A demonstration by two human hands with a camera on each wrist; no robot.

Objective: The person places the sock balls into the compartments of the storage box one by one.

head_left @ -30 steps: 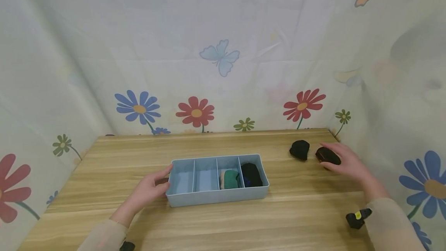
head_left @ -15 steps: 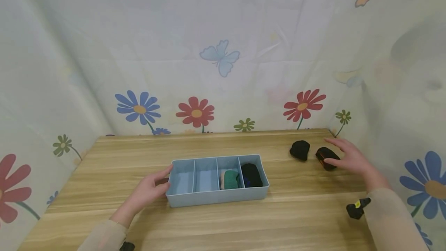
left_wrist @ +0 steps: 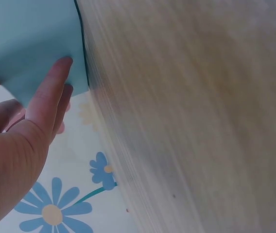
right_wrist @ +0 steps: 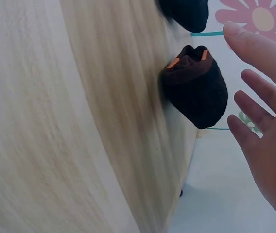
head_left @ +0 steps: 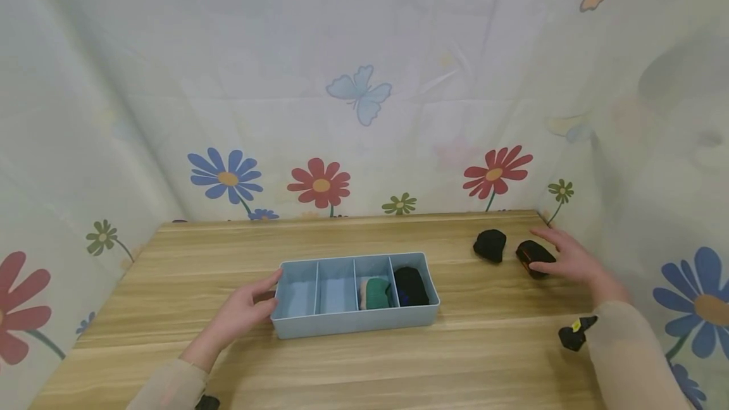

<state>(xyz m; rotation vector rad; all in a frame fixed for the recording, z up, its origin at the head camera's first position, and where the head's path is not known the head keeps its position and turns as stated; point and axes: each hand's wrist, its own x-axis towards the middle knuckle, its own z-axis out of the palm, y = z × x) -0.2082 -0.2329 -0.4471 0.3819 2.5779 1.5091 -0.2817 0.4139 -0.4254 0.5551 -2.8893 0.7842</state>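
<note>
My right hand (head_left: 574,262) hovers at the right side of a black rolled-up sock bundle (head_left: 535,259) with orange marks. In the right wrist view the fingers are spread, and a gap separates the hand (right_wrist: 271,107) from the dark sock bundle (right_wrist: 196,90). Another black sock bundle (head_left: 490,245) lies just to its left. My left hand (head_left: 243,310) touches the left end of a blue box (head_left: 355,320) with several compartments. Extended fingers press on its end wall in the left wrist view. A green and beige bundle (head_left: 376,293) and a black bundle (head_left: 412,286) occupy its two right compartments.
The box stands on a wood-grain table (head_left: 364,372). Behind the table and along both sides hangs a pale curtain (head_left: 273,37) printed with flowers and butterflies. A small black device (head_left: 575,334) is strapped at the right wrist.
My right hand has drawn back slightly to the right and spread away from the orange-marked sock bundle, which has turned a little. The left hand and the box have stayed put.
</note>
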